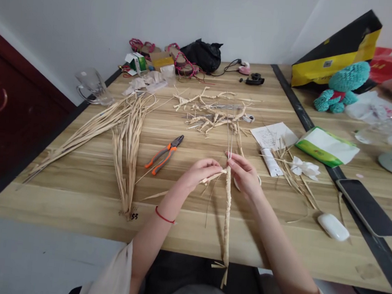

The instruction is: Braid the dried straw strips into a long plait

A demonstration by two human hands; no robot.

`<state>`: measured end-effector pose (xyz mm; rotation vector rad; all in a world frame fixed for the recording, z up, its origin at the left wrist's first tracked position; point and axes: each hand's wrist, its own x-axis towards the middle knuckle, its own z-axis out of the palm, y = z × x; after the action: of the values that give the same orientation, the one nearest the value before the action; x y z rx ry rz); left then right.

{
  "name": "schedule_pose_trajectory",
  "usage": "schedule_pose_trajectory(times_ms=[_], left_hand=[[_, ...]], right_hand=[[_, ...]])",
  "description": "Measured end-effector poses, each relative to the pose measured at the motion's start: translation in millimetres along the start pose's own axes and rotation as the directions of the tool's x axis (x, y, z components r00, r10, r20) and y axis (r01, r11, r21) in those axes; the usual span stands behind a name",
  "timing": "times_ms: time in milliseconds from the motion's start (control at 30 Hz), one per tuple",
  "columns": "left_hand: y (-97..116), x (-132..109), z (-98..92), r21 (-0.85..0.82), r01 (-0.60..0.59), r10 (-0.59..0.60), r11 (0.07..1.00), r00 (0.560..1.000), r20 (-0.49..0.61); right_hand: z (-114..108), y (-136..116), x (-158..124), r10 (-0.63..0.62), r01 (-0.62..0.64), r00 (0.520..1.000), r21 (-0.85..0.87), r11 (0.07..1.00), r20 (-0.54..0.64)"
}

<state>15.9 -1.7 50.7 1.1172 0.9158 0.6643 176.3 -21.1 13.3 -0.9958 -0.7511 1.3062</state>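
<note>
A long stem wrapped in pale straw point(227, 214) stretches from between my hands toward the table's front edge, loose straw ends fanning out at its bottom. Thin bare wires point(230, 141) stick out of its upper end. My right hand point(245, 173) pinches the stem where the wires emerge. On the other side my left hand point(203, 171) is closed on a flat straw strip point(210, 178) that meets the stem near its top. Pliers with orange and grey handles point(164, 154) lie left of my hands. Beyond the hands are straw-wrapped branch pieces point(215, 116).
Long straw bundles point(127, 145) lie at left, near a glass mug point(93, 87). At right are a white tube point(271, 162), a tissue pack point(326, 146), a phone point(367, 207), a white case point(333, 226) and a turquoise figure point(343, 86). A black bag point(202, 55) sits at the back.
</note>
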Motion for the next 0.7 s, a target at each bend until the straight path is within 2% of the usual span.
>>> schedule_pose_trajectory(times_ms=[133, 233, 500, 700], left_hand=[[-6.5, 4.9, -2.7, -0.16, 0.094, -0.088, 0.983, 0.995, 0.04], [-11.1, 9.4, -3.0, -0.211, 0.125, -0.115, 0.969, 0.992, 0.061], [-11.6, 6.5, 0.2, -0.142, 0.094, -0.083, 0.985, 0.993, 0.078], [-11.3, 2.5, 4.9, -0.115, 0.057, -0.061, 0.992, 0.998, -0.033]], right_hand=[[-1.6, -2.9, -3.6, 0.011, -0.011, 1.0, -0.015, 1.0, 0.015], [-2.2, -3.0, -5.4, 0.023, -0.022, 1.0, -0.017, 1.0, 0.016], [-1.1, -4.5, -6.4, 0.016, -0.016, 1.0, -0.022, 1.0, 0.016], [0.6, -4.4, -8.2, 0.016, -0.015, 0.999, -0.02, 1.0, 0.031]])
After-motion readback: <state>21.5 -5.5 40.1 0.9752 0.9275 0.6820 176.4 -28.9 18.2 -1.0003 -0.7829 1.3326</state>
